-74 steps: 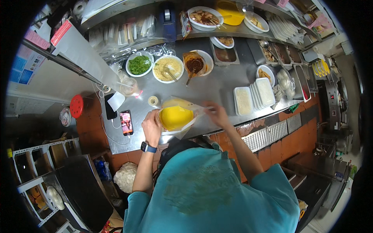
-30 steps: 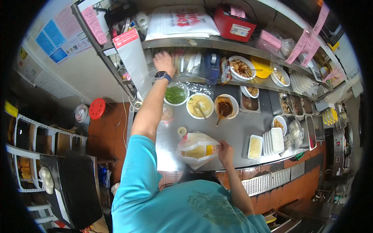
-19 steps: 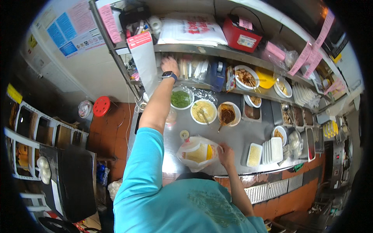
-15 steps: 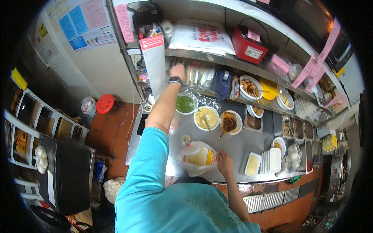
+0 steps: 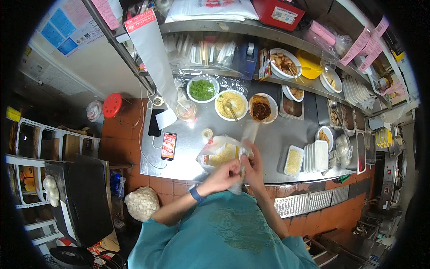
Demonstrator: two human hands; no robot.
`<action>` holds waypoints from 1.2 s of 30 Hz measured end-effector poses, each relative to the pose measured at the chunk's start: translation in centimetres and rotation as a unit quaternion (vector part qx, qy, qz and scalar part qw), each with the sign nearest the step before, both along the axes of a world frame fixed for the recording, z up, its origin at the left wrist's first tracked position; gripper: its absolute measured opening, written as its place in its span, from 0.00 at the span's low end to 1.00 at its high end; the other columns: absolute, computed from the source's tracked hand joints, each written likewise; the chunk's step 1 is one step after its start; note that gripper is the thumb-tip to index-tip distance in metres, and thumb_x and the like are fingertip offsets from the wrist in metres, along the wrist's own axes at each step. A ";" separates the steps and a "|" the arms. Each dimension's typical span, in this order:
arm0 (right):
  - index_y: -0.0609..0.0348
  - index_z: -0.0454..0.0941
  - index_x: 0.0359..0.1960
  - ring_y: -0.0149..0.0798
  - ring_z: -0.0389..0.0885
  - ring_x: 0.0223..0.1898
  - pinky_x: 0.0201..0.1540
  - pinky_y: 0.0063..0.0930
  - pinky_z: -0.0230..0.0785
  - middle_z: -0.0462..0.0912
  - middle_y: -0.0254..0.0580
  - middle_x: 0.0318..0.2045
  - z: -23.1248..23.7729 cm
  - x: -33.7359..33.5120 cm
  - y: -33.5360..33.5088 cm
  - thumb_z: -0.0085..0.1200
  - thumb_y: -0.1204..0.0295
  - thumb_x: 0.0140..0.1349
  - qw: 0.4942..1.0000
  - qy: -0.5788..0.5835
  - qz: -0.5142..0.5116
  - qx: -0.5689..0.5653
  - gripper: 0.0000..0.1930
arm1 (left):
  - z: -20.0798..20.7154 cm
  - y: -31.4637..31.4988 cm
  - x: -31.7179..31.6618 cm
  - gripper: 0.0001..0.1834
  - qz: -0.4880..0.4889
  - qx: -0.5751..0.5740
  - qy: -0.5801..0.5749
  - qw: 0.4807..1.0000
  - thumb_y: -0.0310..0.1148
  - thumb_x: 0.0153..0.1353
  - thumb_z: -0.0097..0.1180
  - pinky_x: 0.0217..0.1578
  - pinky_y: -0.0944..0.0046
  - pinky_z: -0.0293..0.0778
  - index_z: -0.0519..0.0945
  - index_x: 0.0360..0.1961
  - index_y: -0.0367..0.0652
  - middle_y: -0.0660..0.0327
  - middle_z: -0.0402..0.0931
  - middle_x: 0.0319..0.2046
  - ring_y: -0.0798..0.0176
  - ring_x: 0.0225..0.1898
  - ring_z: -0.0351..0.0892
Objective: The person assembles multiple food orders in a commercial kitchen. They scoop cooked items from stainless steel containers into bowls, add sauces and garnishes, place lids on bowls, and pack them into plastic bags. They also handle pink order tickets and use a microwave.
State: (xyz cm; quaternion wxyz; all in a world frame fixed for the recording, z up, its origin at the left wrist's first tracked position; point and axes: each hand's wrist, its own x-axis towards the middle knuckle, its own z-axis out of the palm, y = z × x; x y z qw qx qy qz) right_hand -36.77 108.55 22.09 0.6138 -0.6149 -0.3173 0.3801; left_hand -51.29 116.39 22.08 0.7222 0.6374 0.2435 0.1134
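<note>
In front of my body, my left hand (image 5: 225,176) and my right hand (image 5: 252,166) are close together, both closed on a long translucent plastic sleeve (image 5: 251,131). Motion smears the sleeve, and its contents cannot be made out. Just left of it stands an open white plastic bag (image 5: 204,158), with a container of pale shredded food (image 5: 221,155) inside. Behind the bag sits a roll of tape (image 5: 207,133). Farther back are bowls of chopped greens (image 5: 201,90), yellowish paste with a spoon (image 5: 231,106), and dark red sauce (image 5: 261,109).
Two phones, one dark (image 5: 155,122) and one lit (image 5: 169,146), lie at the counter's left. To the right are a tray of pale grains (image 5: 294,161) and stacked white trays (image 5: 318,157). A metal shelf (image 5: 210,27) overhangs the back; a red stool (image 5: 112,105) stands left.
My left hand has come down from the shelf to my right hand, and the plastic sleeve is now between them. My right hand has left the bag's rim. The view has shifted.
</note>
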 end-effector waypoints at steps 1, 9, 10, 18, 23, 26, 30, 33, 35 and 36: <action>0.56 0.72 0.62 0.27 0.75 0.28 0.31 0.19 0.67 0.80 0.36 0.33 0.1 0.7 -0.2 0.47 0.76 0.69 0.997 0.065 0.001 -0.037 0.19 | -0.5 -1.2 -0.6 0.13 -0.012 -0.137 -0.033 0.990 0.30 0.55 0.67 0.37 0.63 0.72 0.74 0.36 0.41 0.62 0.74 0.32 0.64 0.35 0.76; 0.57 0.75 0.57 0.34 0.80 0.37 0.37 0.29 0.73 0.82 0.37 0.43 -4.4 1.9 1.4 0.48 0.71 0.66 0.944 0.012 0.267 -0.194 0.18 | -4.1 -0.2 -5.4 0.19 -0.157 0.558 0.177 0.795 0.29 0.51 0.59 0.57 0.54 0.70 0.79 0.46 0.40 0.54 0.78 0.41 0.52 0.48 0.78; 0.57 0.72 0.60 0.39 0.83 0.40 0.39 0.34 0.75 0.83 0.41 0.45 -6.1 0.8 3.3 0.50 0.68 0.65 0.941 0.059 0.229 -0.242 0.21 | -4.4 -0.5 -5.5 0.18 -0.209 0.549 0.193 0.786 0.28 0.50 0.58 0.57 0.55 0.71 0.80 0.45 0.40 0.55 0.79 0.40 0.52 0.47 0.79; 0.59 0.64 0.63 0.56 0.84 0.40 0.44 0.49 0.77 0.83 0.58 0.39 -8.9 0.1 4.2 0.57 0.67 0.60 0.794 -0.593 0.091 -0.095 0.29 | -2.2 -0.7 -5.0 0.17 0.089 0.481 0.165 0.856 0.39 0.54 0.67 0.50 0.50 0.69 0.82 0.40 0.39 0.54 0.79 0.37 0.49 0.45 0.76; 0.60 0.78 0.52 0.57 0.85 0.38 0.45 0.51 0.76 0.85 0.55 0.34 -9.4 3.4 3.9 0.52 0.66 0.62 0.791 -0.492 0.186 -0.313 0.18 | -4.8 1.1 -0.7 0.20 0.167 0.480 0.342 0.790 0.37 0.55 0.62 0.41 0.47 0.76 0.80 0.48 0.42 0.47 0.81 0.28 0.44 0.37 0.82; 0.52 0.80 0.49 0.55 0.85 0.37 0.44 0.53 0.76 0.85 0.54 0.35 -10.8 4.2 4.1 0.51 0.64 0.63 0.825 -0.491 0.178 -0.218 0.15 | -6.6 2.7 -0.7 0.09 0.168 0.472 0.356 0.789 0.33 0.58 0.56 0.31 0.44 0.77 0.82 0.37 0.44 0.46 0.81 0.23 0.39 0.28 0.83; 0.51 0.80 0.50 0.55 0.85 0.40 0.47 0.49 0.76 0.85 0.54 0.41 -6.4 10.2 1.6 0.48 0.65 0.65 0.841 -0.398 0.294 -0.219 0.15 | -7.7 2.6 -2.1 0.08 0.312 0.458 0.354 0.754 0.33 0.65 0.53 0.28 0.43 0.73 0.77 0.32 0.41 0.45 0.80 0.22 0.38 0.26 0.81; 0.58 0.82 0.45 0.53 0.85 0.42 0.48 0.44 0.76 0.84 0.55 0.42 2.8 20.8 1.6 0.48 0.73 0.63 0.897 -0.403 0.088 -0.158 0.12 | -7.8 1.4 -1.6 0.08 0.350 0.452 0.364 0.735 0.33 0.66 0.53 0.27 0.43 0.73 0.76 0.32 0.41 0.46 0.80 0.22 0.39 0.26 0.81; 0.62 0.82 0.40 0.45 0.85 0.36 0.41 0.35 0.78 0.86 0.46 0.34 9.8 28.9 3.6 0.45 0.82 0.58 0.934 -0.339 -0.104 0.034 0.13 | -7.9 0.5 -0.5 0.07 0.368 0.442 0.364 0.732 0.32 0.66 0.53 0.27 0.43 0.72 0.76 0.32 0.40 0.46 0.80 0.22 0.39 0.26 0.81; 0.64 0.81 0.41 0.43 0.86 0.38 0.45 0.32 0.78 0.86 0.46 0.34 12.9 32.2 5.7 0.41 0.84 0.59 0.941 -0.291 -0.151 0.088 0.15 | -8.0 0.2 0.1 0.07 0.370 0.448 0.366 0.727 0.32 0.66 0.53 0.27 0.43 0.72 0.76 0.32 0.40 0.46 0.80 0.22 0.39 0.26 0.81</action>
